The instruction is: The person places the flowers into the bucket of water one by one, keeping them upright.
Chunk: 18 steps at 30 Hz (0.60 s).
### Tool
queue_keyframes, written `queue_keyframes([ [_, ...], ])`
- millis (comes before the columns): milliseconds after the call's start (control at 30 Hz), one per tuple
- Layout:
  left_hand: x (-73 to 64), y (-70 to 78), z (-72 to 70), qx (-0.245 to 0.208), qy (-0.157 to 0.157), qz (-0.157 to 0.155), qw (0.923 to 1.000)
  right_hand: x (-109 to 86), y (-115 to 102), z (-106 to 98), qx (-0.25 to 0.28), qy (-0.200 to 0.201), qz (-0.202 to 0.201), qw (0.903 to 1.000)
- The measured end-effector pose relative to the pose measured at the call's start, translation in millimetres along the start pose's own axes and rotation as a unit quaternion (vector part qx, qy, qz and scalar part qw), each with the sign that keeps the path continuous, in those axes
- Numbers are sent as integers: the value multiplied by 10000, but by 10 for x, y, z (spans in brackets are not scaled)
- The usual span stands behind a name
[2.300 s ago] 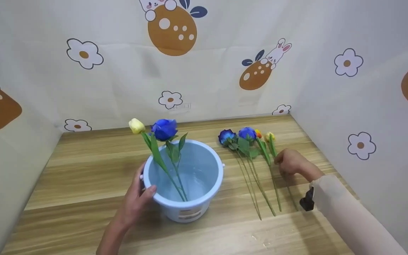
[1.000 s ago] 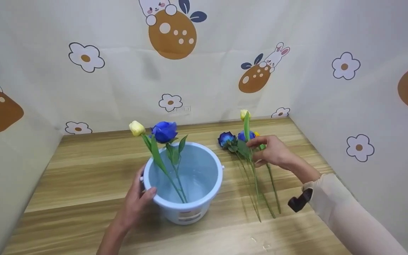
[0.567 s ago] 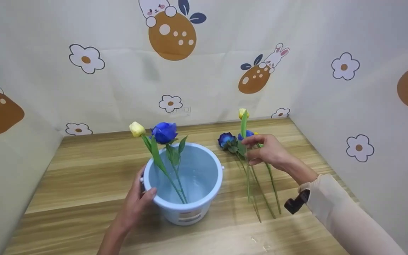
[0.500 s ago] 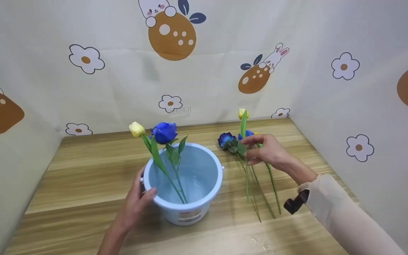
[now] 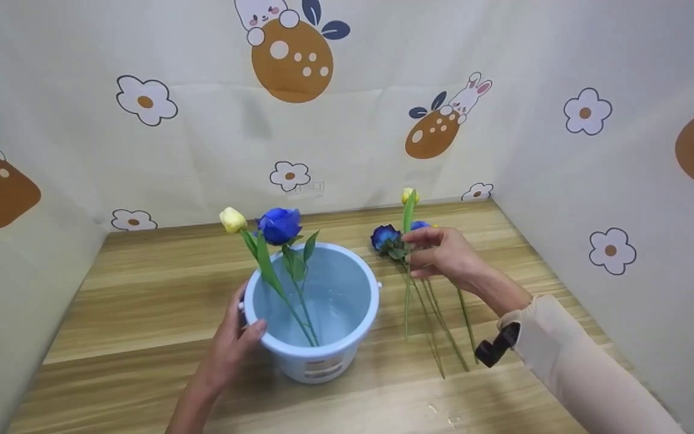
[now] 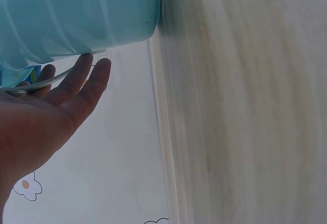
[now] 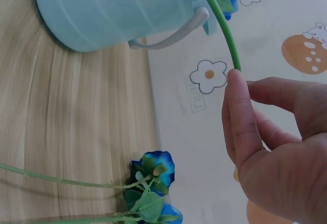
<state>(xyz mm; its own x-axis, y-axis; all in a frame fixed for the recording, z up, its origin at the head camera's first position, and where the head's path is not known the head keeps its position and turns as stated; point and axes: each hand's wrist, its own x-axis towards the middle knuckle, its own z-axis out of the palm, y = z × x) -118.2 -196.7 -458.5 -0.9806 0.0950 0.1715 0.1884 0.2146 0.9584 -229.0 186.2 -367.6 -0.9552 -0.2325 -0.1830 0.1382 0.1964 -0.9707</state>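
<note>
My left hand point(image 5: 226, 349) grips the light blue bucket point(image 5: 353, 283) at its left side, thumb over the rim and fingers against the outer wall. In the left wrist view, those fingers point(image 6: 97, 75) lie under the ribbed wall. A pale yellow tulip point(image 5: 233, 220) and a blue rose point(image 5: 279, 226) lean inside the bucket. To its right, my right hand point(image 5: 443, 256) pinches a yellow tulip point(image 5: 408, 211) by its stem between thumb and fingertips, bloom upward. The right wrist view shows the green stem point(image 7: 225, 24) running from the fingertips across the bucket.
On the wooden table point(image 5: 142, 289) lie a dark blue rose point(image 5: 385, 239) and another blue flower point(image 5: 420, 225), stems toward me. An orange tulip beside them is mostly hidden by my right hand. The bucket handle point(image 7: 176, 37) hangs down. Printed cloth walls point(image 5: 202, 138) enclose the table.
My right hand took the rightmost yellow tulip, raised it off the table and brought it left toward the bucket. My left hand has stayed on the bucket.
</note>
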Motion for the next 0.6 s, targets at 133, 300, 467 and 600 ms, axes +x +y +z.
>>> queue_keyframes([
  [133, -1, 8, 2, 1, -11, -17, 10000, 2, -9, 41, 170, 38, 52, 9998],
  [300, -13, 19, 11, 64, 13, -10, 10000, -8, -35, 101, 603, 22, 61, 9982],
  [467, -12, 13, 6, 60, 12, -84, 9999, -9, -77, 162, 1089, 32, -39, 9940],
  [600, -1, 20, 2, 47, -37, -141, 9999, -2, -95, 204, 1385, 67, -62, 9903],
])
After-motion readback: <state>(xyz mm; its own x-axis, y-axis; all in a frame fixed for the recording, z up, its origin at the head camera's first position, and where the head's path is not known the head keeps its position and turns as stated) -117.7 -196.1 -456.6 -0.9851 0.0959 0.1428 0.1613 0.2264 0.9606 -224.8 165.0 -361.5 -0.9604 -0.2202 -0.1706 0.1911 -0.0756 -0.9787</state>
